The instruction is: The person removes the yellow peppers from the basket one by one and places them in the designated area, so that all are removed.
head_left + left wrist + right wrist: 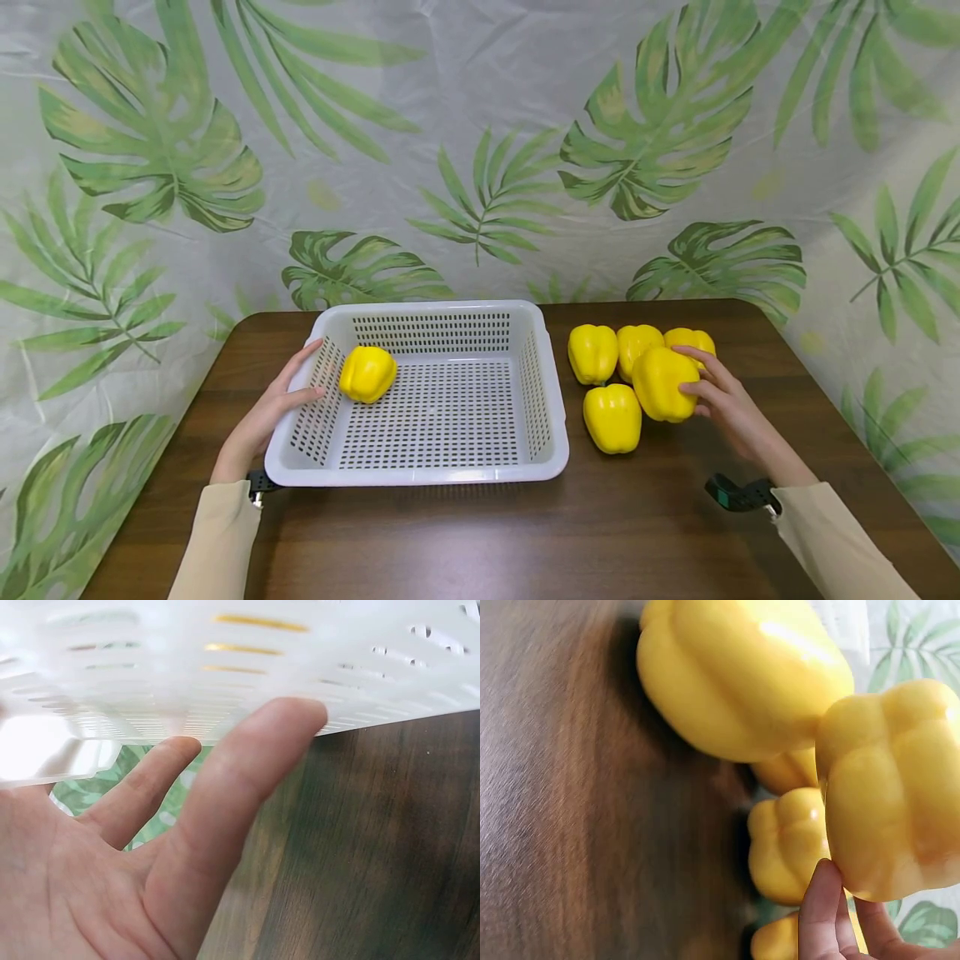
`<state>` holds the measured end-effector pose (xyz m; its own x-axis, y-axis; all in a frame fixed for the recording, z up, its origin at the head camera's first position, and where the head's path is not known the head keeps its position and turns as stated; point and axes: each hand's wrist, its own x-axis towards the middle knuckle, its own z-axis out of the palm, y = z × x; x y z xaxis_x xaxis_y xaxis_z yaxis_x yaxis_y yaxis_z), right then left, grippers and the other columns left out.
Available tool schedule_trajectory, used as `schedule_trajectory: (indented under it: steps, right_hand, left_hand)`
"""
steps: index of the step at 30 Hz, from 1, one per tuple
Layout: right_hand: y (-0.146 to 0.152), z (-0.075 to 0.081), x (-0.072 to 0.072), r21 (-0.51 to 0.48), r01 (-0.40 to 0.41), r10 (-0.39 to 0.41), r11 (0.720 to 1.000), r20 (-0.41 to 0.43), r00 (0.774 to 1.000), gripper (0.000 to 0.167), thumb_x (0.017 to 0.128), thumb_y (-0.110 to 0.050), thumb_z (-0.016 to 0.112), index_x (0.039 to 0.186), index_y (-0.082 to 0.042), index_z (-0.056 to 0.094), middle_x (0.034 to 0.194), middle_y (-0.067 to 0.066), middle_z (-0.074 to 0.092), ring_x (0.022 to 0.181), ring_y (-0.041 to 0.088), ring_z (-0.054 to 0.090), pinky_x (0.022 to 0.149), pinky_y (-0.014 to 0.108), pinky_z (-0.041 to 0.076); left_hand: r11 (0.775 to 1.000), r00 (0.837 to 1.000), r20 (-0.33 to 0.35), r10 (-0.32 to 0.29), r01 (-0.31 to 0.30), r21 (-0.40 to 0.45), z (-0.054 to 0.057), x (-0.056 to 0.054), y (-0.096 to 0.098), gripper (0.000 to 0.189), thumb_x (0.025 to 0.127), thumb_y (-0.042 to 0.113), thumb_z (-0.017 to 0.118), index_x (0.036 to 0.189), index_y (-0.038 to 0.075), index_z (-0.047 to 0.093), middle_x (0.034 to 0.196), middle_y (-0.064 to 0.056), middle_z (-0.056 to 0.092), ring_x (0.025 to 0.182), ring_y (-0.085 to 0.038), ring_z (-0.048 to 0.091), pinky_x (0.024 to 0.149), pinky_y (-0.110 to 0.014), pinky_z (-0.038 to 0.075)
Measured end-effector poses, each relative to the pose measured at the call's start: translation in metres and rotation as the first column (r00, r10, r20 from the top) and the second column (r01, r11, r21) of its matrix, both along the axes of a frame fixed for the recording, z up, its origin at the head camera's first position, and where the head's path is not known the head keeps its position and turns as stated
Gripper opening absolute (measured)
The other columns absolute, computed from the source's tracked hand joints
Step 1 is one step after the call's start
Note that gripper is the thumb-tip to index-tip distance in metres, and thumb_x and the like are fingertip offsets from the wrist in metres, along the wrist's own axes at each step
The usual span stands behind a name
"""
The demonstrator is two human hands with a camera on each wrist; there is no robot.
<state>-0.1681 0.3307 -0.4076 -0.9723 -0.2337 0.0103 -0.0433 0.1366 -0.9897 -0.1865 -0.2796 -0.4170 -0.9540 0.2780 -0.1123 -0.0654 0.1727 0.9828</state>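
My right hand (723, 400) holds a yellow bell pepper (666, 385), with thumb and fingers around its right side. In the right wrist view, fingertips (823, 889) press the lower end of this pepper (896, 795). Other yellow bell peppers (612, 418) stand close beside and behind it on the table. My left hand (273, 412) grips the left side of a white perforated plastic basket (420, 477), thumb and index finger showing over the rim. Inside, one yellow bell pepper (368, 374) lies near the left wall. The left wrist view shows the thumb (247, 772) against the slotted white wall (360, 645).
The dark wooden table (480, 542) carries everything. Behind it hangs a pale cloth (495, 75) printed with green leaves. The basket's right rim stands just left of the group of peppers. Each wrist wears a black strap (742, 496).
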Motion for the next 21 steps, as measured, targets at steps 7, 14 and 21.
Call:
schedule_trajectory:
  steps: [7,14,21]
  right_hand:
    - [0.007,-0.008,0.003,0.054,0.002,-0.003,0.999,0.009,1.000,0.046,0.100,-0.011,0.046,0.143,-0.025,0.038,0.127,0.001,0.037,0.099,0.009,0.051,0.076,0.024,0.049]
    - [0.014,-0.016,0.005,0.118,-0.018,0.017,0.993,0.016,1.000,0.047,0.100,-0.012,0.046,0.145,-0.023,0.035,0.123,0.000,0.041,0.097,0.010,0.052,0.076,0.025,0.049]
    - [0.019,-0.025,0.007,0.116,-0.050,0.046,0.992,0.038,0.998,0.048,0.100,-0.010,0.046,0.146,-0.021,0.034,0.126,0.000,0.039,0.099,0.009,0.053,0.076,0.025,0.049]
  left_hand:
    - [1.000,1.000,-0.003,-0.003,0.003,0.000,0.000,-0.001,0.000,0.075,0.096,0.012,0.051,0.154,0.030,0.007,0.155,-0.021,0.006,0.121,-0.056,0.035,0.080,-0.059,0.049]
    - [1.000,1.000,-0.004,-0.004,0.004,0.006,-0.001,-0.001,-0.001,0.075,0.096,0.011,0.050,0.154,0.030,0.007,0.155,-0.021,0.006,0.121,-0.055,0.036,0.080,-0.059,0.049]
    - [1.000,1.000,-0.011,-0.006,0.006,0.004,-0.001,-0.001,-0.001,0.074,0.096,0.011,0.050,0.154,0.029,0.007,0.155,-0.021,0.006,0.121,-0.055,0.035,0.080,-0.058,0.049]
